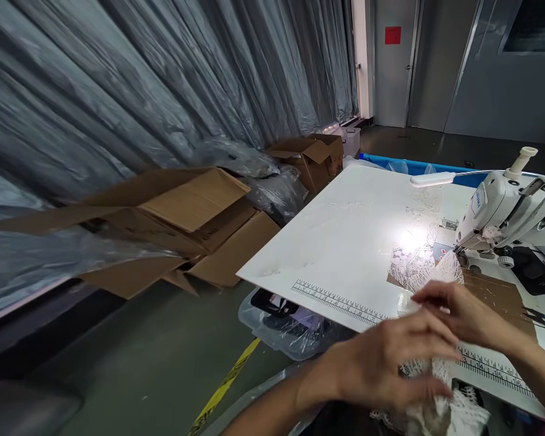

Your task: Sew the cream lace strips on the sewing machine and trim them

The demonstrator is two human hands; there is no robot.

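My left hand (386, 363) is near the front edge of a white sewing table (345, 242), its fingers closed over a bunch of white lace (429, 393) that hangs off the table edge. My right hand (458, 312) lies just behind it, fingers curled onto the same lace strip (418, 266), which runs up toward the needle of a white sewing machine (508, 212). The lace lies partly on a brown cardboard sheet (499, 297). A ruler scale (336, 300) is printed along the table's front edge.
A lit lamp bar (433, 179) glares on the table. Open cardboard boxes (181, 224) and plastic bags sit on the floor at left before a grey curtain wall. A clear plastic bin (281, 324) stands under the table. Yellow tape (222, 387) marks the floor.
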